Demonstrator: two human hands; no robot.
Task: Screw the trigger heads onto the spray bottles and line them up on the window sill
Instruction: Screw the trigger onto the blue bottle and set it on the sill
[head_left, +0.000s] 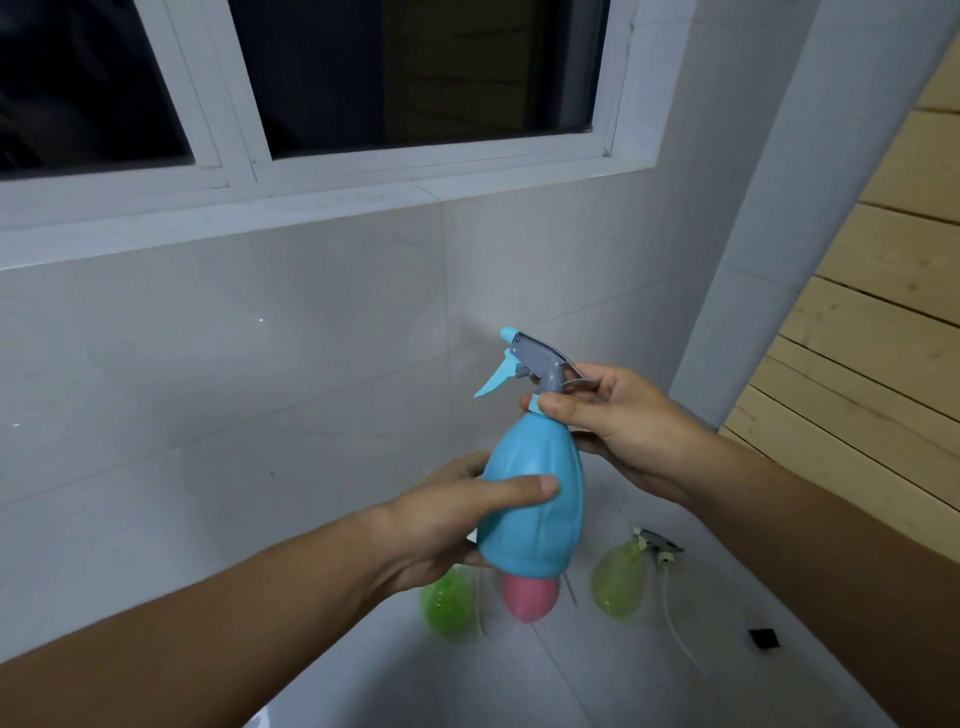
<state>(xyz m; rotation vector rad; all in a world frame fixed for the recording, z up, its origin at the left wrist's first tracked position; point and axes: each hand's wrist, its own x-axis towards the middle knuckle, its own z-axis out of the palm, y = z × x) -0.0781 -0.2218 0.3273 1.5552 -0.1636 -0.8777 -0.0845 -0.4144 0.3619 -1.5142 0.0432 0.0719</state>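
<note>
I hold a blue spray bottle upright in mid-air below the window. My left hand wraps its lower body, thumb across the front. My right hand pinches the collar at the neck, under the grey and blue trigger head that sits on top with its nozzle pointing left. On the floor below lie a pink bottle, a bright green bottle and a yellow-green bottle. A loose trigger head with its dip tube lies beside the yellow-green one. The white window sill is bare.
A white tiled wall runs under the sill. Pale wooden slats stand on the right beyond a white corner post. A small black square lies on the light floor near the bottles.
</note>
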